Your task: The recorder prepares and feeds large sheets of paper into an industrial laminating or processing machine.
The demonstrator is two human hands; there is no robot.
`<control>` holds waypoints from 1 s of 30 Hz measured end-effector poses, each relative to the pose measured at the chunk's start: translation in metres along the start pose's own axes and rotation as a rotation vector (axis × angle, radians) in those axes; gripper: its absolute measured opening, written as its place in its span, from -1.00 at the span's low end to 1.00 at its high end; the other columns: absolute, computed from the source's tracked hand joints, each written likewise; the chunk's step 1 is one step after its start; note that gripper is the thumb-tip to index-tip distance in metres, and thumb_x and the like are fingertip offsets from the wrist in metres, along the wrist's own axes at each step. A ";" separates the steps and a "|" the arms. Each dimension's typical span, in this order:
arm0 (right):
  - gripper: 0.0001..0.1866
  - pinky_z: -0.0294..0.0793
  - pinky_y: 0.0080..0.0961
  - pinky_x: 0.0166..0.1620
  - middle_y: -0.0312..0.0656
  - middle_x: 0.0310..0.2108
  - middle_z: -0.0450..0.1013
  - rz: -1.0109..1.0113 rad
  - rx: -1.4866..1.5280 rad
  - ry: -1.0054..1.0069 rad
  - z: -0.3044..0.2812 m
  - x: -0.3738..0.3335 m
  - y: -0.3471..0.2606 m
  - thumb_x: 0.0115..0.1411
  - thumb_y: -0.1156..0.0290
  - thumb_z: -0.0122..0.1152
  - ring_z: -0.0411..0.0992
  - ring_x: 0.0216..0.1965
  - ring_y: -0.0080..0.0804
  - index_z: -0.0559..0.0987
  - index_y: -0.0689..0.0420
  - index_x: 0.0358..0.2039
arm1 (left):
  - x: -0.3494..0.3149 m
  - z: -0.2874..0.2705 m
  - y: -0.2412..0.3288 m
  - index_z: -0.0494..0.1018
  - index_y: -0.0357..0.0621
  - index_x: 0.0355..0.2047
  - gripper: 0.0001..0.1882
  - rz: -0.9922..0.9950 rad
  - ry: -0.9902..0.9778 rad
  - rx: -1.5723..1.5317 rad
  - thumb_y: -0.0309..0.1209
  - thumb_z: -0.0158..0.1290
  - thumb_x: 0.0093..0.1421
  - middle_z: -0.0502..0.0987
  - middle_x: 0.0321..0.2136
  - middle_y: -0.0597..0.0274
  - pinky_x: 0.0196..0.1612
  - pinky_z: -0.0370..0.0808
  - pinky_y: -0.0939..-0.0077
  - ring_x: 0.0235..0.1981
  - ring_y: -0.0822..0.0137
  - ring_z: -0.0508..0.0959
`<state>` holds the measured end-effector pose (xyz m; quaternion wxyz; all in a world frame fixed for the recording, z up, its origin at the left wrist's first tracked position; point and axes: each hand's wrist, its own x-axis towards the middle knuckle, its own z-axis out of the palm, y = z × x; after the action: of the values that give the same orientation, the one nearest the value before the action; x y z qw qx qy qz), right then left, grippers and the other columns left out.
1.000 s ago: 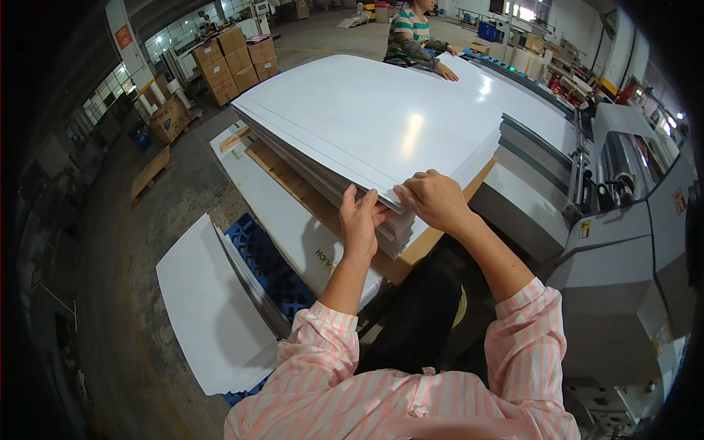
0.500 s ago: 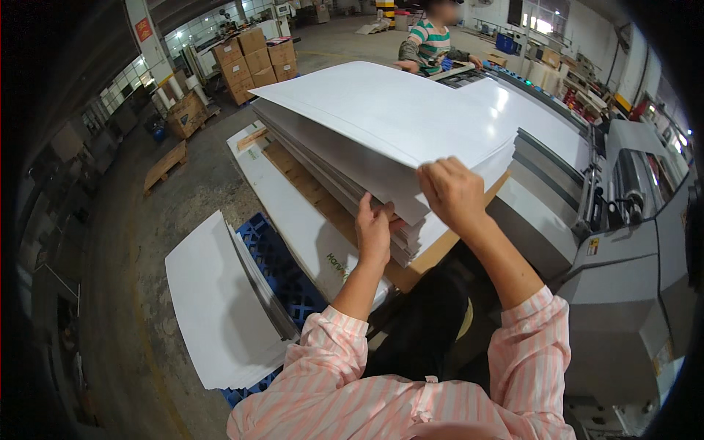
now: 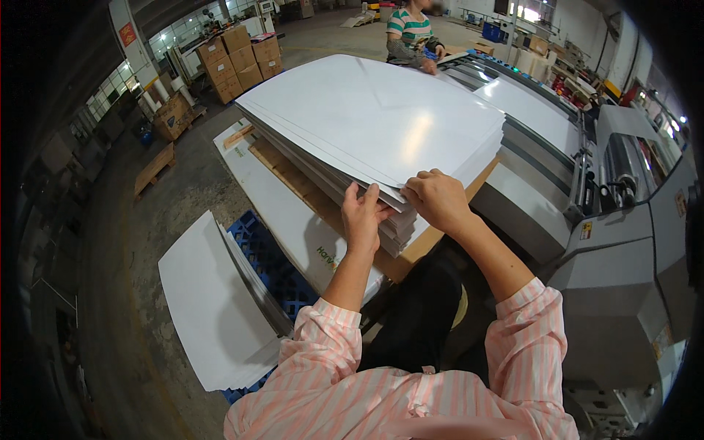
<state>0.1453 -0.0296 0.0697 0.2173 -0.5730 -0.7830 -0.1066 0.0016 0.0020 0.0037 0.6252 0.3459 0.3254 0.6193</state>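
Note:
A tall stack of large white sheets lies before me, its near corner between my hands. My right hand is closed in a pinch on that corner of the top sheet, which lies almost flat with a narrow gap beneath it. Just left of the corner, my left hand has its fingers apart against the sheet edges. Some of its fingertips are hidden by the paper. Under the stack is a brown board.
A second pile of white sheets rests on a blue plastic pallet at the left. A grey machine stands close on the right. Beyond the stack is a person in a striped shirt. Cardboard boxes stand farther back.
The top sheet's raised near corner has come down onto the stack, my right hand lowering with it. My left hand has shifted up to the sheet edges. The other person has turned and moved an arm.

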 end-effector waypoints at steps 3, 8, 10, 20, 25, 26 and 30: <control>-0.82 0.45 -0.35 -0.35 -0.24 -0.48 0.48 -0.004 0.066 -0.018 -0.013 -0.002 -0.008 0.11 0.27 0.10 0.44 -0.37 -0.23 0.58 0.07 -0.43 | -0.003 0.007 0.006 -0.04 -0.47 0.15 -0.33 0.013 0.042 0.078 -0.31 0.01 0.22 0.45 -0.31 0.03 -0.42 0.56 0.44 -0.41 0.28 0.55; -0.81 0.44 -0.36 -0.37 -0.20 -0.48 0.49 -0.097 0.055 0.055 -0.009 0.010 -0.003 0.12 0.26 0.12 0.46 -0.39 -0.22 0.61 0.07 -0.40 | -0.004 0.004 -0.001 0.16 -0.43 0.02 -0.52 0.042 0.020 0.036 -0.33 -0.02 0.23 0.46 -0.36 0.09 -0.42 0.55 0.48 -0.44 0.33 0.54; -0.83 0.42 -0.35 -0.42 -0.16 -0.52 0.49 0.092 0.237 0.136 -0.016 0.025 0.003 0.11 0.28 0.14 0.47 -0.46 -0.22 0.60 0.09 -0.43 | -0.004 -0.001 -0.007 0.23 -0.37 -0.06 -0.68 0.022 -0.072 0.028 -0.47 -0.08 0.21 0.46 -0.38 0.12 -0.44 0.53 0.50 -0.42 0.35 0.53; -0.91 0.43 -0.40 -0.45 -0.29 -0.54 0.47 -0.075 0.098 0.149 0.006 0.005 -0.010 0.06 0.34 0.15 0.44 -0.46 -0.31 0.57 0.04 -0.46 | -0.008 -0.011 0.002 0.30 -0.34 -0.18 -0.76 0.042 -0.047 0.045 -0.58 -0.10 0.11 0.46 -0.42 0.21 -0.41 0.50 0.55 -0.45 0.45 0.49; -0.88 0.48 -0.39 -0.42 -0.33 -0.50 0.47 -0.049 -0.029 0.112 0.006 0.002 -0.003 -0.01 0.26 0.18 0.46 -0.36 -0.32 0.55 0.00 -0.49 | 0.001 0.000 -0.008 0.32 -0.28 -0.20 -0.76 0.061 -0.022 0.031 -0.57 -0.06 0.06 0.44 -0.45 0.28 -0.41 0.47 0.60 -0.44 0.47 0.46; -0.83 0.50 -0.38 -0.38 -0.32 -0.47 0.49 -0.079 -0.038 0.089 0.001 -0.001 0.003 -0.07 0.22 0.21 0.47 -0.31 -0.32 0.56 -0.01 -0.47 | 0.005 0.005 -0.011 0.34 -0.25 -0.24 -0.78 0.053 -0.024 0.033 -0.58 -0.05 0.04 0.42 -0.48 0.31 -0.45 0.44 0.62 -0.45 0.49 0.44; -0.86 0.49 -0.31 -0.37 -0.17 -0.50 0.52 -0.148 -0.082 -0.114 0.051 0.016 0.007 -0.07 0.26 0.19 0.50 -0.40 -0.22 0.61 0.03 -0.56 | 0.038 -0.046 -0.041 0.27 -0.07 -0.51 -0.91 0.221 -0.025 0.457 -0.43 -0.02 0.03 0.27 -0.57 0.39 -0.48 0.29 0.57 -0.52 0.48 0.30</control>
<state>0.1364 0.0072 0.0311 0.1405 -0.5271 -0.8292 -0.1216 -0.0139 0.0415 -0.0551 0.4633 0.5193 0.4096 0.5899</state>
